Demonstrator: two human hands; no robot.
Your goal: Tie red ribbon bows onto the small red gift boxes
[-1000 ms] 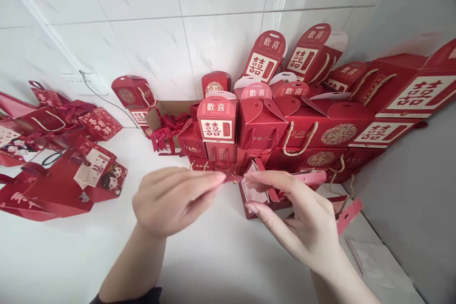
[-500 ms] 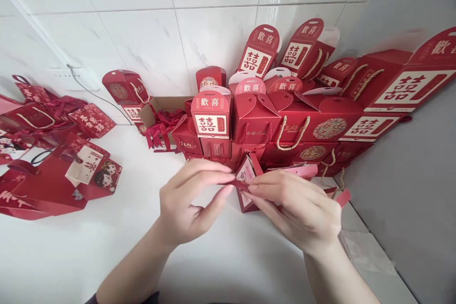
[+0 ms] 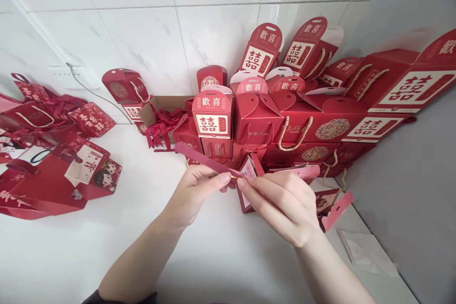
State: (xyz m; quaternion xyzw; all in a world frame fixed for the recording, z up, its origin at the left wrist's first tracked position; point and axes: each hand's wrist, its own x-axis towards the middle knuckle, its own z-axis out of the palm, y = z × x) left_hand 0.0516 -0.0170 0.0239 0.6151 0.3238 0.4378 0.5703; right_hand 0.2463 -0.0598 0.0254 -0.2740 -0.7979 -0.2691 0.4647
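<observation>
Fingers pinch tight: left hand [image 3: 194, 194] grips the red strip [image 3: 203, 157], right hand [image 3: 281, 204] nips its end beside a small box [image 3: 247, 185].

Stacked red boxes [image 3: 256, 118] block ahead; white tabletop [image 3: 142, 228] open left.

1. The stack of gift boxes [image 3: 285, 118] stands at the back of the counter [image 3: 213, 256], against the tiled wall [image 3: 213, 33], and runs along the right-hand wall.
2. A heap of paper bags [image 3: 53, 161] lies on the counter at far left.
3. Between heap and stack, an open carton [image 3: 160, 109] sits by the wall.
4. In front of the stack, the left hand [image 3: 194, 194] and right hand [image 3: 281, 204] meet, fingertips touching a strip [image 3: 206, 159].
5. A flat packet [image 3: 363, 251] lies right of the hands.
</observation>
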